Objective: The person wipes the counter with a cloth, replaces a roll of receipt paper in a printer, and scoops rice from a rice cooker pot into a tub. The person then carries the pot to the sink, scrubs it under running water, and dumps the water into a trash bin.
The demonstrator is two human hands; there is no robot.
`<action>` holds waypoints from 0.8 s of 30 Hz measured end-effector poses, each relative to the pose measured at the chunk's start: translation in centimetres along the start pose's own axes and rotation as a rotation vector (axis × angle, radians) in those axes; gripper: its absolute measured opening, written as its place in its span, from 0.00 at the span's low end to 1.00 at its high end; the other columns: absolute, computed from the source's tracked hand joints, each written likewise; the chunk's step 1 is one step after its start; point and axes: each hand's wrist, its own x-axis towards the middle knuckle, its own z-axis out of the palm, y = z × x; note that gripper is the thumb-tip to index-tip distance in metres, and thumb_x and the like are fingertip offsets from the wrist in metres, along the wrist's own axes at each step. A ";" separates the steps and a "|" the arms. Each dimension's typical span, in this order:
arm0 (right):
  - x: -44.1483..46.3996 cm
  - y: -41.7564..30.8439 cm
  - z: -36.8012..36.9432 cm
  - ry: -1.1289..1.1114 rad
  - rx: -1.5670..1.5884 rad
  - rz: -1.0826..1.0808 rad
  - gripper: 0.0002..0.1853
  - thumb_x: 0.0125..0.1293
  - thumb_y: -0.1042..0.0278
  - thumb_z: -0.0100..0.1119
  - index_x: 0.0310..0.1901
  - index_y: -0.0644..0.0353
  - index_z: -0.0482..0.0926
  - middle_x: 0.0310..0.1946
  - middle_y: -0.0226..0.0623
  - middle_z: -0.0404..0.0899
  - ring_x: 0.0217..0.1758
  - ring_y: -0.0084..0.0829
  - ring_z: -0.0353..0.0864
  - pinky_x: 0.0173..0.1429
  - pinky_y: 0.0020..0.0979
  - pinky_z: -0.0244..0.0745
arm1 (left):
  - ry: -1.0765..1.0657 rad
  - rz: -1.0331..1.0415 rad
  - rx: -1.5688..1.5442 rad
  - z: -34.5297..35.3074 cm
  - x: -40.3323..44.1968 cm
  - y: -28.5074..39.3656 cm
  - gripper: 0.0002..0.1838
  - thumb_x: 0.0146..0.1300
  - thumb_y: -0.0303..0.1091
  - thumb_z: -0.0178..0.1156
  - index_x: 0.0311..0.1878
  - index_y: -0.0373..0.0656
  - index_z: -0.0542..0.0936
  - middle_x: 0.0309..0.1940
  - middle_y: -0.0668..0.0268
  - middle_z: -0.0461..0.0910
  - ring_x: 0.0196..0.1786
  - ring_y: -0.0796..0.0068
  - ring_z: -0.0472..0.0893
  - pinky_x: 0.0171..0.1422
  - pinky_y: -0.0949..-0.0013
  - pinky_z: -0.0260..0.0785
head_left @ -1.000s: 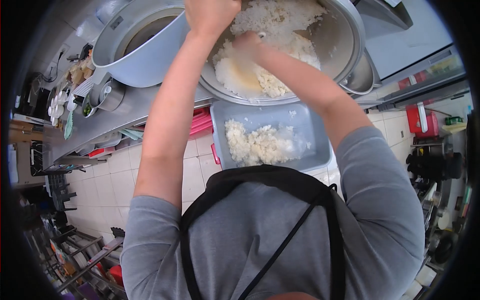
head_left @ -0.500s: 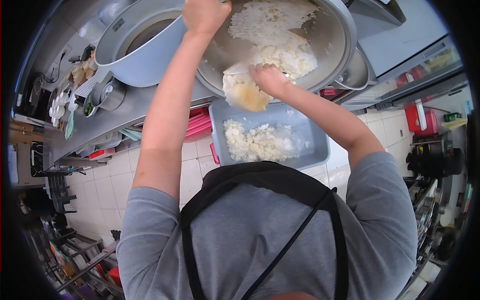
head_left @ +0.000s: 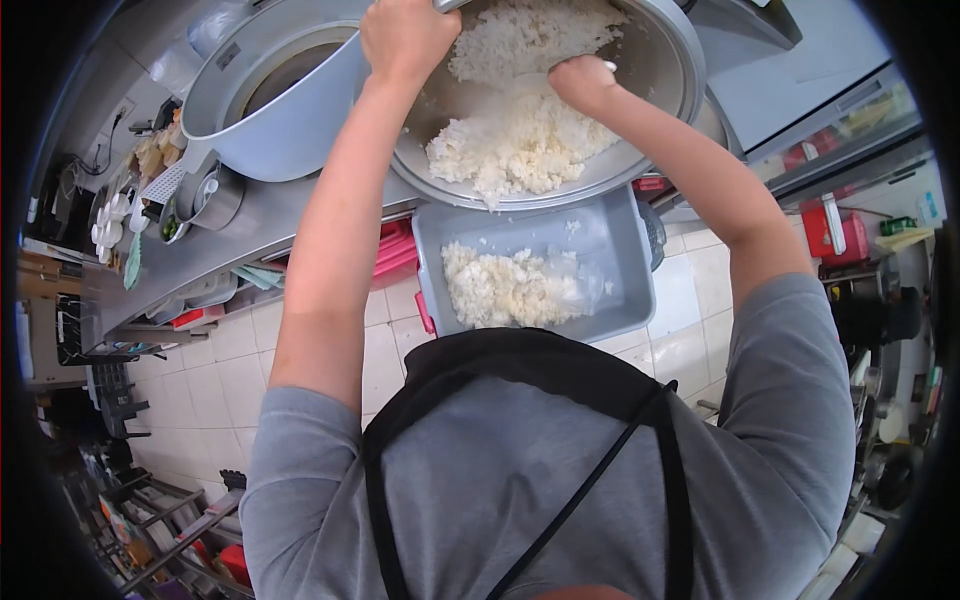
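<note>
Rice (head_left: 535, 145): loose, white; one lot lay in the pot (head_left: 668, 70), another in the bin (head_left: 628, 235), mostly at its left and middle.

Pot: wide, metal, mouth facing the person, near lip above the bin's far edge.

Left hand (head_left: 408, 40): grip closed on the pot's left edge; whether on rim or handle could not be told.

Right hand (head_left: 585, 83): over the rice in the pot, grip narrow, curled round a white tool (head_left: 610, 66), of which only the end showed clearly.

Step in hand, by judgement: working rice loose within the pot, above the bin. The next move seemed to call for a firm left hold and a low stroke toward the near lip, within the bin's width.

Tabletop (head_left: 265, 222): steel, at left, bearing a tall grey tub (head_left: 285, 140) and a small pan (head_left: 222, 200).

Crates (head_left: 396, 255): pink, below the tabletop.

Floor (head_left: 225, 340): pale tiles.

Cabinet (head_left: 790, 85): far right, grey-topped.

Racks (head_left: 185, 540): near left, crowded; contents mostly too small to tell.
</note>
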 end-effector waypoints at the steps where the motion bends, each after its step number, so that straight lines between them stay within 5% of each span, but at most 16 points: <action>1: 0.3 -0.6 0.2 -0.035 0.016 -0.051 0.06 0.50 0.74 0.51 0.26 0.59 0.79 0.25 0.39 0.80 0.31 0.34 0.81 0.32 0.31 0.75 | 0.008 0.000 0.006 0.2 0.0 -0.2 0.08 0.40 0.27 0.57 0.27 0.43 0.72 0.22 0.52 0.75 0.30 0.48 0.75 0.33 0.53 0.66; 13: 3.7 -7.9 3.3 -0.164 -0.062 -0.156 0.08 0.50 0.71 0.54 0.32 0.58 0.80 0.34 0.36 0.80 0.35 0.33 0.80 0.35 0.31 0.75 | 0.051 -0.006 0.015 0.4 -0.3 0.0 0.07 0.40 0.27 0.57 0.25 0.43 0.71 0.21 0.53 0.75 0.28 0.50 0.75 0.31 0.54 0.66; 19: 2.8 -9.5 6.5 0.093 -0.036 -0.205 0.06 0.51 0.70 0.52 0.29 0.55 0.80 0.31 0.35 0.80 0.38 0.36 0.80 0.33 0.38 0.74 | 0.064 0.024 -0.002 -0.4 -0.9 0.6 0.07 0.39 0.26 0.57 0.24 0.42 0.69 0.20 0.53 0.75 0.27 0.50 0.75 0.30 0.54 0.66; 22: -0.3 -8.7 4.3 0.115 0.101 -0.116 0.06 0.51 0.71 0.52 0.26 0.57 0.79 0.30 0.36 0.80 0.38 0.36 0.80 0.35 0.34 0.75 | 0.048 0.042 0.033 0.2 -1.5 -0.6 0.10 0.37 0.30 0.60 0.24 0.43 0.69 0.19 0.57 0.75 0.26 0.53 0.75 0.29 0.58 0.66; 24: -1.9 -6.8 1.9 -0.063 0.324 -0.003 0.06 0.50 0.72 0.52 0.29 0.60 0.79 0.32 0.39 0.79 0.38 0.36 0.80 0.36 0.34 0.75 | 0.036 0.049 0.090 0.7 -1.7 -1.2 0.12 0.36 0.34 0.63 0.24 0.44 0.70 0.19 0.61 0.76 0.25 0.57 0.76 0.29 0.61 0.67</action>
